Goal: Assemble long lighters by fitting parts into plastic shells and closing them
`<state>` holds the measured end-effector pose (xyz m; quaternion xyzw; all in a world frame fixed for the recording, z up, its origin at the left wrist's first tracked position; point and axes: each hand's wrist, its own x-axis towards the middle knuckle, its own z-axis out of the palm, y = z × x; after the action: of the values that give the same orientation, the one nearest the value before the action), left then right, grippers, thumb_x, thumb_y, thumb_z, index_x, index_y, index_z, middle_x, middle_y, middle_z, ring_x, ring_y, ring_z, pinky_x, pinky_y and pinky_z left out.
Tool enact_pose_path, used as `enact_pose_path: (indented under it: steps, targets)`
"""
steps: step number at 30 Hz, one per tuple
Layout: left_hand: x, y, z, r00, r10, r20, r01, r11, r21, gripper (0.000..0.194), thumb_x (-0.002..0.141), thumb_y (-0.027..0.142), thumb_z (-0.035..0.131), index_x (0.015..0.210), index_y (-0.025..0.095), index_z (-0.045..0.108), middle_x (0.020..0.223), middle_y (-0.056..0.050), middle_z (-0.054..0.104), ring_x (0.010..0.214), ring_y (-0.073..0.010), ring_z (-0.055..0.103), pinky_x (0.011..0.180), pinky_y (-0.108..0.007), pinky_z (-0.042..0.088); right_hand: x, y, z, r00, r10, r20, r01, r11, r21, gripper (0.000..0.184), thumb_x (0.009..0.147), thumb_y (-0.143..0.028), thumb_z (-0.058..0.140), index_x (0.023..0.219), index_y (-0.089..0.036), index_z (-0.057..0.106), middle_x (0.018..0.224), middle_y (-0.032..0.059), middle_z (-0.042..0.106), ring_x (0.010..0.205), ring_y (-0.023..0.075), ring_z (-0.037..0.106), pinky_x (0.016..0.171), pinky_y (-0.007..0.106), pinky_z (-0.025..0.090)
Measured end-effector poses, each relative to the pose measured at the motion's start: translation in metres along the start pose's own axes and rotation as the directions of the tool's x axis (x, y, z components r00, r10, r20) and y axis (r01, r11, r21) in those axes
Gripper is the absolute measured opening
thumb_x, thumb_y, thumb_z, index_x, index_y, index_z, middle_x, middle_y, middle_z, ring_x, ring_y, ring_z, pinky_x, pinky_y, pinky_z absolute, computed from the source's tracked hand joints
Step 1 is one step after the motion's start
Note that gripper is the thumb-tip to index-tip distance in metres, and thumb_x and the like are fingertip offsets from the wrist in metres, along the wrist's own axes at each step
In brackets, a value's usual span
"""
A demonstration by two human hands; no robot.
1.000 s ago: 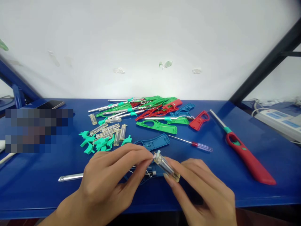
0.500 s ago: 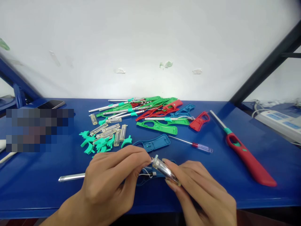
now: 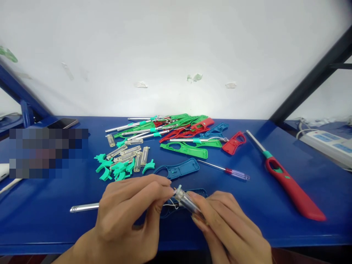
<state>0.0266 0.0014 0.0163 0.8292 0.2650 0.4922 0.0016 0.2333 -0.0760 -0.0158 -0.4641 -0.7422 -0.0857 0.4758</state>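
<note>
My right hand (image 3: 228, 223) is closed around a clear lighter fuel tank (image 3: 189, 203), tilted with its valve end up toward the left. At that valve end my left hand (image 3: 132, 216) pinches the tip of something thin and pale, mostly hidden by the fingers. A thin white line (image 3: 174, 205) loops below the fingertips. Under my hands lies a blue handle half (image 3: 202, 192), partly covered. A silver lighter barrel (image 3: 84, 208) sticks out to the left from behind my left hand. Just beyond is another blue handle half (image 3: 183, 168).
Green triggers (image 3: 119, 168) and clear tanks (image 3: 128, 154) lie loose at the left. Farther back are green handle halves (image 3: 184, 149), red ones (image 3: 233, 143) and silver barrels. A screwdriver (image 3: 236, 174) and an assembled red lighter (image 3: 294, 190) rest at right, a power strip (image 3: 324, 141) beyond.
Both hands and the fuel tank have shifted slightly left and down. The left fingertips stay at the tank's valve end. The things on the table have not been moved.
</note>
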Motion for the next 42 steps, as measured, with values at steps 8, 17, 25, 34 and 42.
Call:
enact_pose_path:
  steps: [8,17,25,34,42]
  targets:
    - [0.006,0.003,0.0,0.999,-0.004,0.038,0.006,0.998,-0.059,0.026,0.099,-0.004,0.065,0.106,0.022,0.069,0.091,0.006,0.08,0.079,-0.0052,0.078,0.077,-0.015,0.06,0.0,-0.001,0.002,1.0,-0.019,-0.024,0.019,1.0,-0.004,0.02,0.114,-0.008,0.059,0.129,-0.011,0.071,0.086,0.0018,0.079,0.074,0.012,0.071,0.072,0.028,0.059]
    - [0.006,0.003,0.0,0.996,-0.033,0.087,0.038,0.998,-0.049,0.026,0.101,-0.002,0.062,0.104,0.024,0.065,0.081,0.008,0.075,0.065,-0.0069,0.073,0.063,-0.018,0.057,-0.002,0.0,0.002,0.999,-0.03,-0.029,0.029,0.999,-0.018,0.02,0.115,-0.01,0.057,0.13,-0.011,0.071,0.088,0.0025,0.08,0.077,0.0126,0.073,0.073,0.028,0.06]
    - [0.001,0.006,0.004,0.998,-0.066,0.019,0.066,0.998,-0.001,0.023,0.101,0.003,0.066,0.107,0.026,0.071,0.091,0.008,0.084,0.076,-0.0078,0.083,0.076,-0.014,0.064,-0.001,0.002,-0.002,0.999,0.028,0.022,-0.028,0.999,0.028,0.02,0.117,-0.019,0.058,0.129,-0.016,0.073,0.086,0.0006,0.079,0.073,0.0127,0.074,0.069,0.025,0.063]
    - [0.021,-0.015,-0.01,0.992,-0.02,0.127,0.022,1.0,-0.013,0.016,0.109,0.017,0.07,0.109,0.03,0.078,0.098,0.01,0.089,0.08,-0.0107,0.086,0.078,-0.015,0.067,-0.013,0.017,-0.008,0.977,0.211,-0.028,-0.213,0.97,-0.114,0.033,0.108,-0.018,0.068,0.14,-0.024,0.076,0.108,0.0023,0.084,0.094,0.0161,0.081,0.084,0.026,0.066]
    - [0.026,-0.1,-0.072,0.874,-0.223,0.431,0.101,0.952,0.288,0.02,0.104,0.032,0.067,0.108,0.036,0.087,0.102,0.0,0.089,0.084,-0.0269,0.084,0.068,-0.036,0.06,-0.021,0.036,-0.003,0.969,0.238,-0.064,-0.242,0.867,-0.435,0.033,0.116,-0.043,0.058,0.135,-0.024,0.078,0.112,0.0035,0.085,0.093,0.0224,0.083,0.077,0.035,0.064]
